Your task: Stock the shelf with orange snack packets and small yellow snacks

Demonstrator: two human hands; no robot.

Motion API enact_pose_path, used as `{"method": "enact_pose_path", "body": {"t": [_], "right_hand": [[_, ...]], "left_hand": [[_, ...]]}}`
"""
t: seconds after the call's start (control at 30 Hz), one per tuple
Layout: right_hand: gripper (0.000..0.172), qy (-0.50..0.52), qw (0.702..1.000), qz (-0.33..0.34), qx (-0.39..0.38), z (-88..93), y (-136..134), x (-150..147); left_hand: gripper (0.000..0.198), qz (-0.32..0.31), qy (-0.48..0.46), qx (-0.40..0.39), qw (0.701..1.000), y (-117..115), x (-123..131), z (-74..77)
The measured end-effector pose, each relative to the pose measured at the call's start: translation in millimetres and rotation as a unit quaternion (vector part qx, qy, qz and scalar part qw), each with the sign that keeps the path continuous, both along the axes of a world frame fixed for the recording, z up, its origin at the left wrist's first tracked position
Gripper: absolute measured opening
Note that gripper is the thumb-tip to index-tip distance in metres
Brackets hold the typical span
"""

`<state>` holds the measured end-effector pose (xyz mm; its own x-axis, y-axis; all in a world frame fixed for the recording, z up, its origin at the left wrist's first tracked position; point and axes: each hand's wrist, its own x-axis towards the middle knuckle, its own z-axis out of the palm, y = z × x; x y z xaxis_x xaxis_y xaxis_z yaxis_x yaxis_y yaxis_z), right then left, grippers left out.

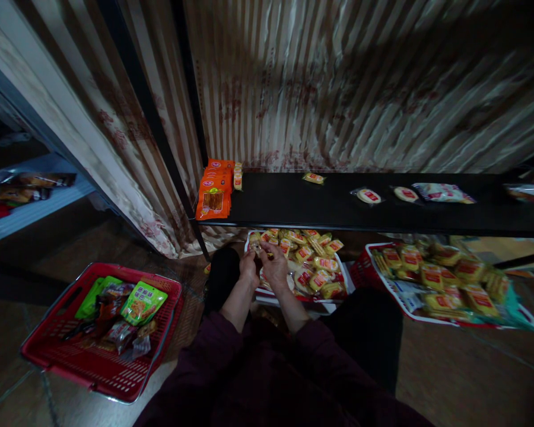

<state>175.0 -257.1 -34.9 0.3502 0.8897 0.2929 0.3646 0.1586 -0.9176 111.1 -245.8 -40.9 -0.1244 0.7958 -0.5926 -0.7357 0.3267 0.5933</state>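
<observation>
My left hand and my right hand are close together over the left part of a white box. Fingers of both are curled in around a small clear-wrapped snack, mostly hidden by them. Below and to the right, the box is heaped with yellow wrapped snack packs with red labels. A few paler round ones lie among them. Just above the hands runs the front edge of a black shelf.
Orange snack packets stand at the shelf's left end, and a few wrapped pieces lie along it. A red basket of mixed snacks sits left; another basket, full of yellow packs, sits right. A striped curtain hangs behind.
</observation>
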Motion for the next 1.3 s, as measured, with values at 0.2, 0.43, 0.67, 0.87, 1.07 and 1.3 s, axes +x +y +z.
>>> {"method": "enact_pose_path", "body": {"t": [0.2,0.43,0.67,0.87,1.07,1.3], "right_hand": [[0.023,-0.098,0.995,0.012,0.023,0.5,-1.0,0.1],[0.029,-0.142,0.99,0.005,0.008,-4.0,-2.2,3.9],[0.032,-0.152,0.988,-0.037,0.003,-9.1,-0.7,7.3],[0.034,-0.109,0.993,-0.038,-0.004,-8.8,0.7,7.6],[0.047,-0.038,0.997,-0.052,-0.047,-8.5,-1.4,4.1],[0.053,0.032,0.993,-0.063,-0.099,-11.1,-0.4,4.6]], "left_hand": [[0.007,-0.005,-0.036,-0.038,0.999,0.0,-2.0,-1.2],[0.011,-0.019,-0.025,-0.027,0.999,-1.8,-2.2,1.3],[0.022,-0.043,-0.004,0.015,0.999,-3.4,-1.0,1.8],[0.025,-0.031,0.022,0.027,0.999,-3.1,-1.0,1.5],[0.025,-0.049,0.055,0.045,0.996,-5.9,-0.9,9.9],[0.026,-0.028,0.088,0.09,0.992,-7.2,4.1,7.2]]}}
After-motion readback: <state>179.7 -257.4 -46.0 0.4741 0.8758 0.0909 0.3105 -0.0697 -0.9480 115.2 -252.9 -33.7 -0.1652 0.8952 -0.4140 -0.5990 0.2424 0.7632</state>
